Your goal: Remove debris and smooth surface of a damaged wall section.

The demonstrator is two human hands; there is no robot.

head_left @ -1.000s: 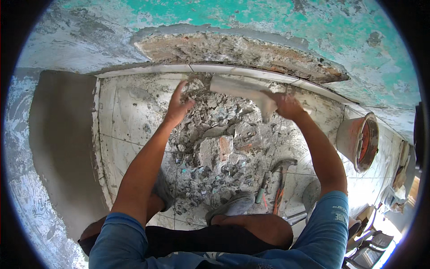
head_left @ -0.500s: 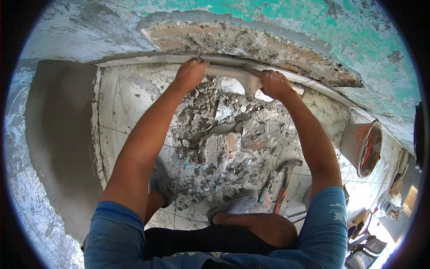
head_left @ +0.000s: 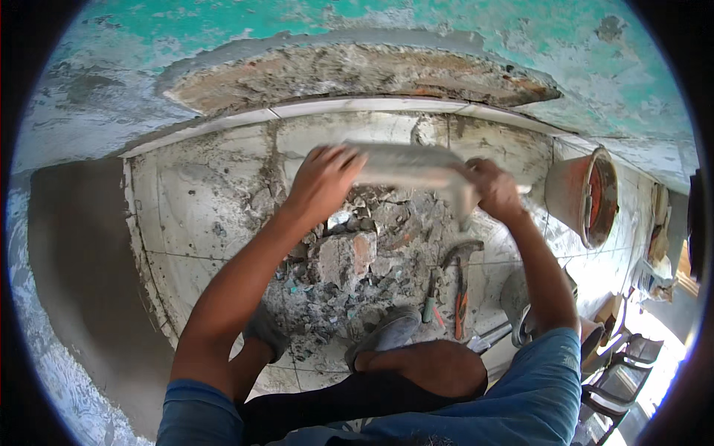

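My left hand (head_left: 326,182) is closed round one end of a long, flat grey strip (head_left: 401,157), blurred by motion; its material I cannot make out. The strip lies crosswise above the far side of the rubble. At its other end my right hand (head_left: 494,189) is closed on what looks like a hammer (head_left: 464,204), its head hanging down beside the strip and its pale handle end poking out to the right. Whether those fingers touch the strip too, I cannot tell. Broken plaster and brick rubble (head_left: 342,260) is heaped between my arms and feet.
A claw hammer (head_left: 462,290) and a green-handled tool (head_left: 430,297) lie right of my shoe (head_left: 390,331). A tipped bucket (head_left: 584,197) rests by the wall. The wall has a chipped-out band (head_left: 357,74); wet-looking grey mortar (head_left: 82,260) covers the left side. A chair (head_left: 621,372) stands lower right.
Both hands have drawn the strip back from the wall's foot toward me, above the rubble. The view has shifted, showing more floor along the wall.
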